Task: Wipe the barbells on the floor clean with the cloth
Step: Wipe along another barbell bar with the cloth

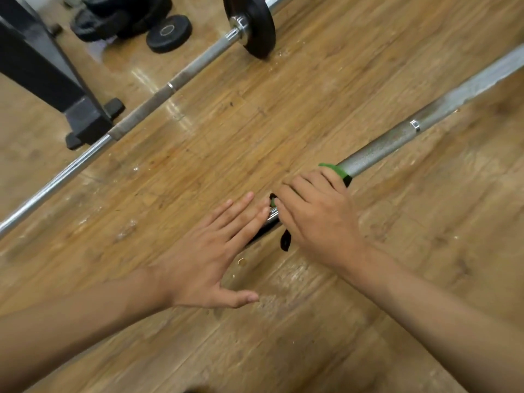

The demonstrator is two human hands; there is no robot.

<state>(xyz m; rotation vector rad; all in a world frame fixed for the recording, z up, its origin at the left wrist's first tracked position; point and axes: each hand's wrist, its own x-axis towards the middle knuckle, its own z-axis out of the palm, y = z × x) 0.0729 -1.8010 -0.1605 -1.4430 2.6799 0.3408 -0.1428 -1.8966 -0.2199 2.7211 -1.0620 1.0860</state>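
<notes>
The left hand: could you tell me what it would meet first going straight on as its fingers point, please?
Probably the near barbell's bar, right beside the green cloth the right hand grips; the left hand looks nearly on it, depth unclear.

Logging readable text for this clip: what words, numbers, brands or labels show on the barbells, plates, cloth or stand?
No text can be read in this frame.
Loose plate lying flat: a pale ring mark at its centre, too blurred to read.
Mounted plate on the far barbell: no marking shows.
Green cloth and near barbell: no print shows.
</notes>
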